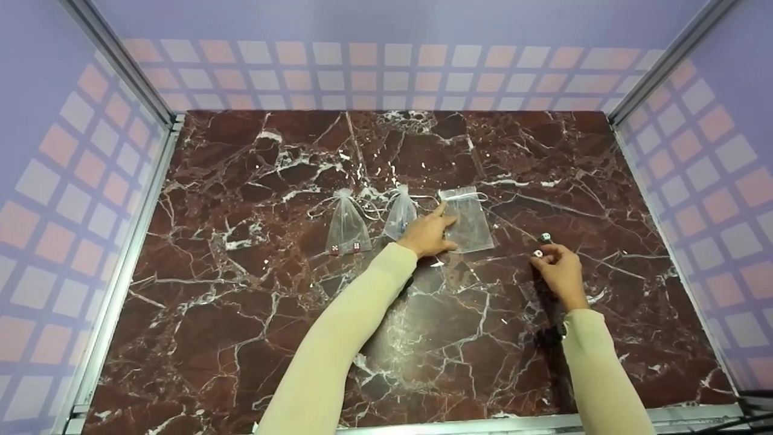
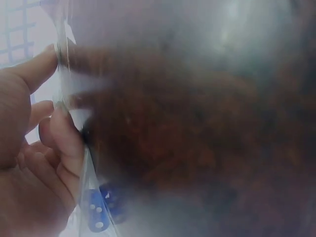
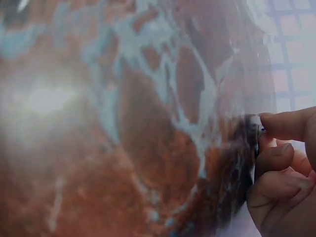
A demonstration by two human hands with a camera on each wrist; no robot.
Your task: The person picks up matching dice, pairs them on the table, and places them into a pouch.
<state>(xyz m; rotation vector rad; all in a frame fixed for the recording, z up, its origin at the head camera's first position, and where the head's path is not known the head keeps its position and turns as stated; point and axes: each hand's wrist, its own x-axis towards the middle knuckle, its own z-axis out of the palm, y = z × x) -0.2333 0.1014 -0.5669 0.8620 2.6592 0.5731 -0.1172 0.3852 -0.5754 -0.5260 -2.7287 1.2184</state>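
Note:
Three sheer white drawstring bags lie in a row on the table. My left hand [image 1: 427,235] reaches across the middle bag [image 1: 398,211], fingers spread, touching the left edge of the flat right-hand bag [image 1: 474,226]. Blue dice [image 2: 98,210] show in the left wrist view beneath that hand, seemingly inside the middle bag. The left bag [image 1: 347,220] is gathered at its neck and has red dice [image 1: 356,246] at its bottom. To the right, my right hand [image 1: 563,272] pinches a white die [image 1: 537,254] between thumb and fingertip. A dark greenish die [image 1: 546,237] is just beyond its fingers.
The table [image 1: 241,338] has a dark red marble pattern with white veins. Tiled lilac panels [image 1: 398,66] stand at the back and on both sides. A metal rail [image 1: 447,428] runs along the front edge.

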